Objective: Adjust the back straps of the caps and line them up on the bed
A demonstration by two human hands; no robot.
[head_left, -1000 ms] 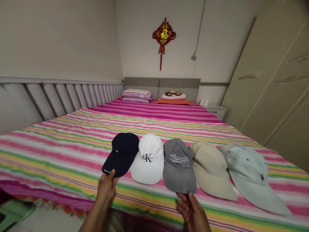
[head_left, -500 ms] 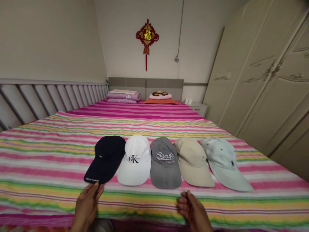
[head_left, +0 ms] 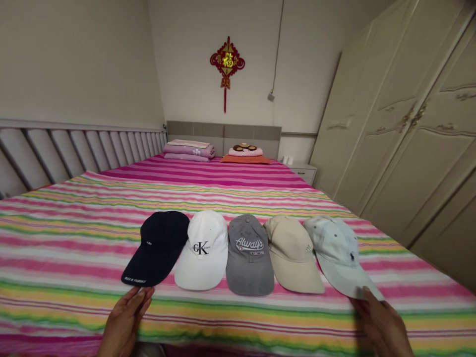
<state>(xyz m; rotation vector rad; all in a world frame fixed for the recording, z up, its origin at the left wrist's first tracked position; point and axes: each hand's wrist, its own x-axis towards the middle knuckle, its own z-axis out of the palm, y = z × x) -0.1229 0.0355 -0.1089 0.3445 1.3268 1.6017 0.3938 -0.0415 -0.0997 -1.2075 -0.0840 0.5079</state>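
Several baseball caps lie side by side in a row, brims toward me. At the left end is a black cap [head_left: 159, 248], its brim edge lettered in white. My left hand [head_left: 124, 320] is just in front of that brim, fingers stretched out at its edge. Next to it are a white cap [head_left: 203, 253] with a CK logo, a grey cap [head_left: 250, 258] reading "Always", and a beige cap [head_left: 293, 255]. A pale mint cap [head_left: 336, 255] ends the row. My right hand [head_left: 385, 325] pinches its brim, thumb on top and fingers underneath.
The caps rest on a bed with a striped sheet [head_left: 92, 238]. Folded lilac bedding [head_left: 189, 150] and a pink-and-orange stack [head_left: 245, 152] sit by the headboard [head_left: 253, 134]. A railing [head_left: 85, 148] runs along the left; a wardrobe [head_left: 401, 148] stands right.
My right hand has moved right, from in front of the grey cap to the mint cap's brim, and taken hold of it. My left hand has shifted slightly left; the view has tilted a little.
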